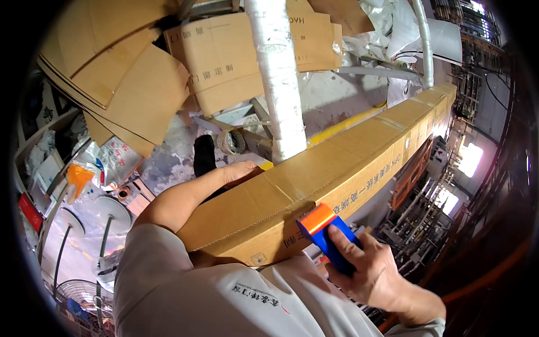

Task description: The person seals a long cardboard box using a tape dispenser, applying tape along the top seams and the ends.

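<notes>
A long, narrow brown cardboard box (342,149) runs from my body toward the far right, with dark printing along its right side. Against its left side is my left hand (241,171), fingers bent and partly hidden by the box's edge; it appears to grip the box there. My right hand (368,264) is closed around a blue tape dispenser (339,250) with a shiny orange front part. The dispenser's orange end is close to the box's right side, near its near end; whether they touch I cannot tell.
A plastic-wrapped post (275,73) stands just beyond the box. Flat cardboard sheets (129,84) lean at the upper left. A tape roll (232,141) sits on the frame below. Stacked metal profiles (415,224) line the right, and a fan (84,300) is at the lower left.
</notes>
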`<state>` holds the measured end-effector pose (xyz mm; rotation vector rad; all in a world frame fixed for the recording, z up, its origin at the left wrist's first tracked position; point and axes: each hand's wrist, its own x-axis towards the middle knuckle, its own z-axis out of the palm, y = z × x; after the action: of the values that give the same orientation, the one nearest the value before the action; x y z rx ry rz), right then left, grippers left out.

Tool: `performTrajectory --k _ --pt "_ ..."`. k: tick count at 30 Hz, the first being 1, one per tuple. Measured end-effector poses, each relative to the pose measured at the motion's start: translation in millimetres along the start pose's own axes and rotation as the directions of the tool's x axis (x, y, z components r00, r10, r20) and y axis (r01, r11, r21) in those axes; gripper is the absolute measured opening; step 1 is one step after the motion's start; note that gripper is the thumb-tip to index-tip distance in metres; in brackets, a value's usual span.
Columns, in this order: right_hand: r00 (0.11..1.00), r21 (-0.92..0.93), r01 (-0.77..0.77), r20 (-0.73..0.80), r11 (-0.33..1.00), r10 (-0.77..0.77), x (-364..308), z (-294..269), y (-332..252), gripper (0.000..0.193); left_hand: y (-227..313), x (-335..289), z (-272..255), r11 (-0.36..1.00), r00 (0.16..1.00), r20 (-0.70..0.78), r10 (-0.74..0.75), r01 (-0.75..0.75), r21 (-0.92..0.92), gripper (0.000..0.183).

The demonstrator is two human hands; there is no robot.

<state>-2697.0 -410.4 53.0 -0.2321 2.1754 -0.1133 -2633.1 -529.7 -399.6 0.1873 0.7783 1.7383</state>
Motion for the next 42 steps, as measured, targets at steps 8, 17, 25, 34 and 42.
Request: performTrajectory --k 8,17,25,34,42 --pt "0.994 -0.003 -0.013 -0.110 1.000 0.012 -17 39 7 0.071 -6 12 24 0.995 0.998 0.048 -0.038 0.033 0.092 0.033" --pt "0.990 0.049 -0.125 -0.055 0.991 0.127 -13 60 11 0.073 5 10 33 0.968 0.996 0.041 -0.085 0.073 0.241 0.032" --pt "0.990 0.134 -0.131 -0.026 0.982 0.135 -25 64 14 0.076 143 -59 31 0.788 0.980 -0.188 0.063 0.067 0.612 0.026" --pt "0.952 0.192 0.051 -0.304 0.980 0.010 -65 102 44 0.072 169 -104 186 0.061 0.834 -0.296 0.465 0.303 0.951 0.027" --pt "0.903 0.200 0.141 -0.428 0.970 -0.043 -89 184 88 0.066 160 -101 186 -0.099 0.784 -0.246 0.569 0.363 0.926 0.029"
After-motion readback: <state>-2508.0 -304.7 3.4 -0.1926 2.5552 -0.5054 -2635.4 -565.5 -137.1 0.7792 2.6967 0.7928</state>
